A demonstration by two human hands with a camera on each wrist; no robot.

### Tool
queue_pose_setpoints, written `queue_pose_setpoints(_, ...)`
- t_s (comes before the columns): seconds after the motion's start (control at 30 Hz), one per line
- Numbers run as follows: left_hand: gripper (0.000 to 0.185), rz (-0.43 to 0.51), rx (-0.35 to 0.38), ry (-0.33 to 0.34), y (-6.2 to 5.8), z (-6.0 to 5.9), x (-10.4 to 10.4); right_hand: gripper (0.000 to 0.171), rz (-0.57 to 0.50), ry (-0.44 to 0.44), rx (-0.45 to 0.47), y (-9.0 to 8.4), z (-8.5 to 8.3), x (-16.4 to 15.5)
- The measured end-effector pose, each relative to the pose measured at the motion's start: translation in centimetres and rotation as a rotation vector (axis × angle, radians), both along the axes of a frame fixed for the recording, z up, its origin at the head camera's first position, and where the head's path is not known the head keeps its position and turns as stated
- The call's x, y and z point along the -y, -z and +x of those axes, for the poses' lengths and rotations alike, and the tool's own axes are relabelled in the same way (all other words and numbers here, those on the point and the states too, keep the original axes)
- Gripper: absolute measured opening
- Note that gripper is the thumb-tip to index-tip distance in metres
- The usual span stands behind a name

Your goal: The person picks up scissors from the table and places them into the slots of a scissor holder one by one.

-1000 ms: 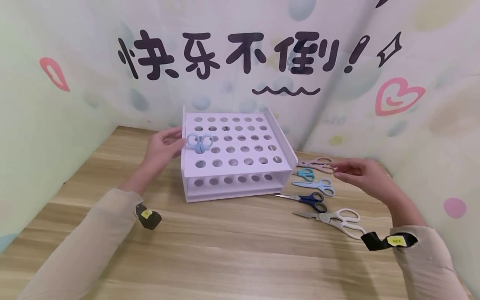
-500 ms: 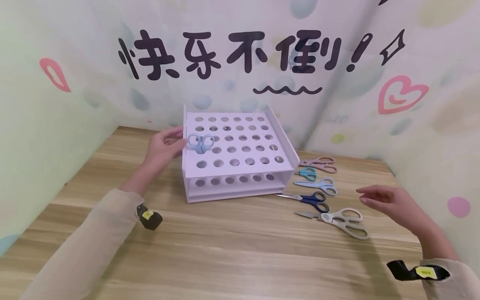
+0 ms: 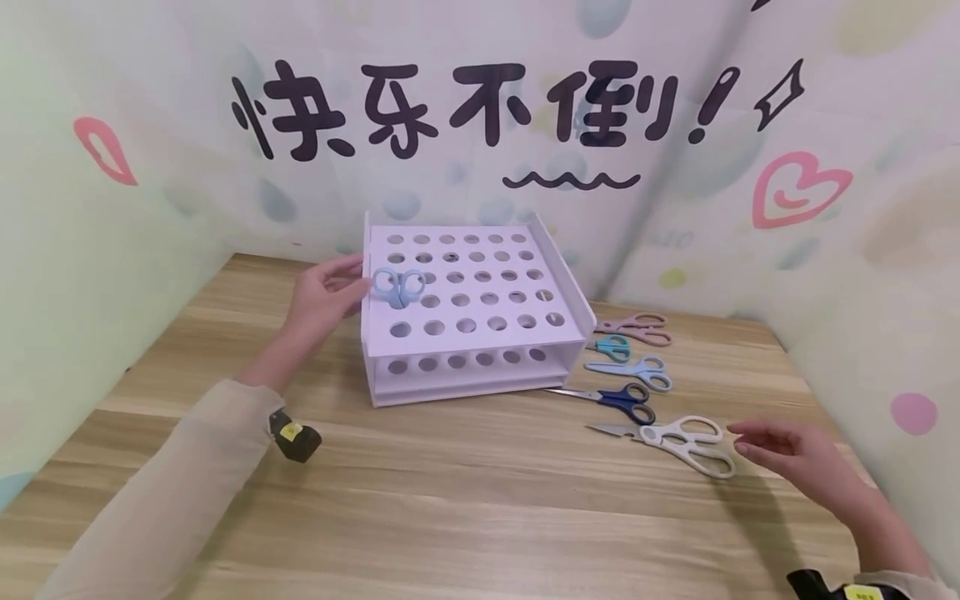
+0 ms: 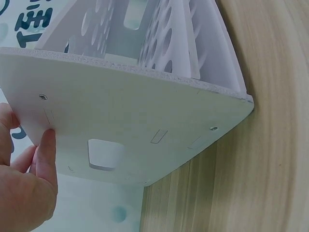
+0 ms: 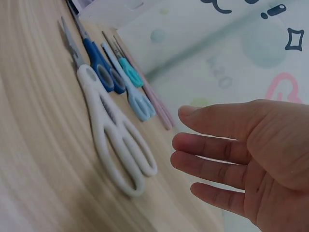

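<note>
A white two-tier rack (image 3: 480, 337) with rows of round holes stands on the table. Light-blue scissor handles (image 3: 399, 293) stick up from a hole at its left. My left hand (image 3: 318, 293) touches the rack's left side panel (image 4: 125, 116); in the left wrist view its fingertips meet the panel near one edge. My right hand (image 3: 806, 462) holds nothing. Its fingers, fairly straight and spread apart in the right wrist view, hover just right of the white-handled scissors (image 3: 651, 434), which lie on the table with blades toward the rack.
Right of the rack lie dark-blue scissors (image 3: 617, 398), light-blue scissors (image 3: 621, 368), teal scissors (image 3: 613, 345) and pink scissors (image 3: 633, 326). A printed cloth wall (image 3: 480, 192) closes off the back of the wooden table (image 3: 450, 500) and both its sides.
My right hand has moved from beside the pink scissors toward the front right, down to the white-handled scissors. My left hand and the rack have stayed in place.
</note>
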State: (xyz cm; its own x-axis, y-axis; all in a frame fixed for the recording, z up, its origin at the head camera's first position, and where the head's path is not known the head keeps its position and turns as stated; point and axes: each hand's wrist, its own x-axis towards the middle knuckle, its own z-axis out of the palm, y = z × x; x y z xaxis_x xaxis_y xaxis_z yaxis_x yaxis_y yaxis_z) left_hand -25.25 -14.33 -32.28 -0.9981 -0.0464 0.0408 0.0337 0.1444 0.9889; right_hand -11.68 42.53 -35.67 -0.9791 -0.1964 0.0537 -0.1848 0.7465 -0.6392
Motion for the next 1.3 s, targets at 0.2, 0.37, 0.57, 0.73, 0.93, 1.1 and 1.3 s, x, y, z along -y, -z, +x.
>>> queue_pose_setpoints(0.2, 0.049, -0.008, -0.003, -0.005, 0.0, 0.0, 0.0, 0.027, 0.012, 0.073, -0.009, 1.7, 0.6, -0.3)
queue_pose_setpoints(0.37, 0.049, -0.006, -0.007, 0.002, 0.1, 0.0, 0.0, 0.028, 0.019, 0.115, -0.013, 2.8, 1.0, -0.3)
queue_pose_setpoints(0.57, 0.049, -0.002, -0.003, 0.002, 0.1, 0.0, 0.1, 0.035, 0.038, 0.178, 0.019, 3.7, 1.0, -0.6)
queue_pose_setpoints(0.73, 0.050, -0.003, -0.002, 0.002, 0.0, -0.1, 0.0, 0.034, 0.018, 0.186, -0.021, 4.7, 0.9, -0.6)
queue_pose_setpoints(0.93, 0.049, 0.007, -0.002, 0.001, 0.0, -0.1, 0.0, 0.035, 0.040, 0.196, -0.035, 5.3, 0.9, -0.2)
queue_pose_setpoints(1.1, 0.050, 0.016, -0.001, 0.004, 0.0, -0.2, -0.1, 0.038, 0.050, 0.188, -0.038, 5.7, 1.1, -0.1)
queue_pose_setpoints(1.3, 0.049, 0.010, -0.005, 0.002, 0.1, -0.2, 0.0, 0.043, 0.078, 0.169, -0.063, 6.3, 1.0, -0.1)
